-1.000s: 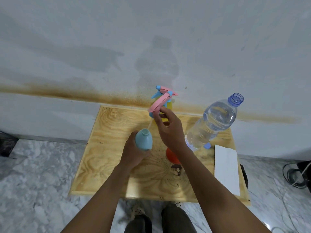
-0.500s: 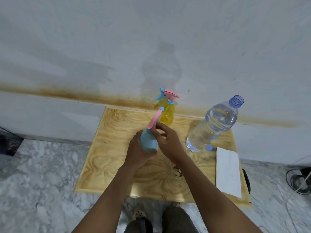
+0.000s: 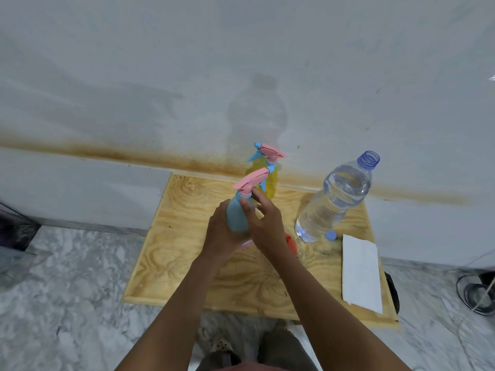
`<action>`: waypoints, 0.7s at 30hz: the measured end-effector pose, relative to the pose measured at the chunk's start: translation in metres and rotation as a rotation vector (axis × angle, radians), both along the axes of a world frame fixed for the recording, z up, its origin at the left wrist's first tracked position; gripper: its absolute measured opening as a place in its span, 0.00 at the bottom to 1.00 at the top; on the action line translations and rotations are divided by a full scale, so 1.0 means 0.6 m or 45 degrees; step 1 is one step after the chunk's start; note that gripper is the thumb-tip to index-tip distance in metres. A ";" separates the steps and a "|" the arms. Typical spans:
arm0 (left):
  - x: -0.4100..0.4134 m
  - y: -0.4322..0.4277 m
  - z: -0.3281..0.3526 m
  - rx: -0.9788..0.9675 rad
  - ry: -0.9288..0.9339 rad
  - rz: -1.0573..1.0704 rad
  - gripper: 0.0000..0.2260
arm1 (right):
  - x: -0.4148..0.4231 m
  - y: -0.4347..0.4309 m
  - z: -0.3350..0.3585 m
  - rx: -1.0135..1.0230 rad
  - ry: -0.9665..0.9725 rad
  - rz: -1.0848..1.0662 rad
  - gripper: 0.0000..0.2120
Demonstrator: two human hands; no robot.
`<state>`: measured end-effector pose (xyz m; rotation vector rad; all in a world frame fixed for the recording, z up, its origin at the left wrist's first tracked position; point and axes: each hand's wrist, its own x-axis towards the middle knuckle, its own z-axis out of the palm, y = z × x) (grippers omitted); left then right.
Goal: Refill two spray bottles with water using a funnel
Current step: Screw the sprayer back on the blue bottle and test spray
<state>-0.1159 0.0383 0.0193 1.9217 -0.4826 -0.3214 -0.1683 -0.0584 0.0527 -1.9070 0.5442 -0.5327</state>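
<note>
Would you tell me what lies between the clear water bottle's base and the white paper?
The head view shows a small blue cap between the water bottle and the white paper.

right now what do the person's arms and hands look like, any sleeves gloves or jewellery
The left forearm and right forearm are bare, with no sleeves in view. The left hand and right hand wear no gloves, and no watch, bracelet or ring shows on either.
</note>
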 end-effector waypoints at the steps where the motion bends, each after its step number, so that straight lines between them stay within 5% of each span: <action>1: 0.002 -0.001 0.001 -0.003 -0.012 0.004 0.40 | 0.001 0.001 0.002 -0.002 -0.026 -0.016 0.20; 10: 0.012 -0.010 0.003 0.048 -0.234 0.005 0.39 | 0.007 0.005 0.022 -0.101 -0.106 -0.121 0.14; 16: 0.018 -0.011 0.001 0.017 -0.182 0.019 0.33 | 0.013 0.008 0.021 -0.242 -0.122 -0.135 0.13; 21: 0.023 -0.004 0.001 0.029 -0.110 -0.032 0.37 | 0.016 -0.017 0.037 -0.026 -0.010 0.011 0.13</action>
